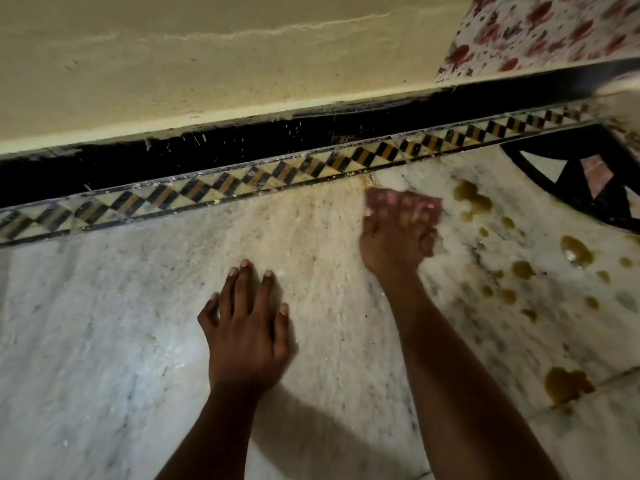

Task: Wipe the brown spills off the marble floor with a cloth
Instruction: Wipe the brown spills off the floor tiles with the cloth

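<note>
Marble floor (104, 323), white with grey veining, fills most of the view from the head camera. The left hand (247, 327) lies flat on it near the middle, palm down, fingers (244, 282) straight and spread wide, holding nothing. The right hand (398, 237) reaches farther out, to the right of the left hand, and presses a reddish-pink cloth (403, 200) onto the marble; the hand and cloth are blurred, so I cannot tell whether the fingers curl round the cloth or lie straight on top of it. The cloth sits close to the patterned border strip (242, 178), a band of black, yellow and white diamonds that runs along the far edge of the floor.

Brown spills (474, 197) lie to the right of the cloth: a large blot just beside it, smaller drops scattered nearer and farther right, a glossy puddle (576, 252) towards the right edge, and another wide blot (568, 384) near the lower right. A faint tan smear shows on the marble to the left of the cloth, between it and the left hand.

Beyond the border strip runs a black skirting band (173, 157), and above that a cream wall (207, 64) with a pale wavy line across it. A floral fabric (540, 32), white with red flowers, hangs at the far right corner. A black inlay with a pink and white triangle pattern (588, 181) curves into the floor on the right.
</note>
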A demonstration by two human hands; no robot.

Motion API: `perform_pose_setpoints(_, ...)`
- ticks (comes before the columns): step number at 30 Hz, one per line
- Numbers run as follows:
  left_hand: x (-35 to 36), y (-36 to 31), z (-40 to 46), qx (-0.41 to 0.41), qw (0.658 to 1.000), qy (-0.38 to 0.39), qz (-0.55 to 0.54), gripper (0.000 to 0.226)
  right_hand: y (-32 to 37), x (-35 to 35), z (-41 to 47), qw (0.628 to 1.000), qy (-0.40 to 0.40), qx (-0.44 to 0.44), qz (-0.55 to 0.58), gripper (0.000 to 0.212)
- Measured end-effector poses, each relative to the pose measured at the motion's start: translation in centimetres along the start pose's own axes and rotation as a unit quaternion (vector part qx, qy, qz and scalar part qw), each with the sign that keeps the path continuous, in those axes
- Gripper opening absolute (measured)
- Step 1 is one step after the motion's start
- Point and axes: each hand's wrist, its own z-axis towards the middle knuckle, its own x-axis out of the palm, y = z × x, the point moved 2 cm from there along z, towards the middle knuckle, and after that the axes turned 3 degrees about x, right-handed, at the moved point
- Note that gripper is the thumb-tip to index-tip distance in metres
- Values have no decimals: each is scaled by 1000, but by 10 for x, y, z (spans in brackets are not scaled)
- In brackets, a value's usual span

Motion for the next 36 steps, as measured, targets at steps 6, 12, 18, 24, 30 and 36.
perform_pose_setpoints(6, -1, -1, 0, 4, 1000, 13, -1, 64, -46, 13, -139, 949, 25, -286, -127, 54)
perform_pose_setpoints(12, -1, 0, 0, 5, 1000, 6, 5, 63, -91, -6, -82, 996, -78, -12, -35, 54)
perform_pose_setpoints(18, -4, -1, 0, 6, 1000, 11, -12, 65, -32, 14, -85, 983, -24, -168, -70, 57)
perform_pose_setpoints(24, -4, -2, -1, 8, 1000, -1, 2, 64, -113, -6, -132, 970, -10, -221, -97, 52)
perform_pose_setpoints(30, -7, -3, 1, 9, 1000, 1, -12, 64, -74, -7, -77, 995, -69, -64, -31, 53)
perform_pose_setpoints(36, -8, -3, -1, 8, 1000, 6, -20, 65, -36, -27, -96, 850, 137, -120, 494, 45)
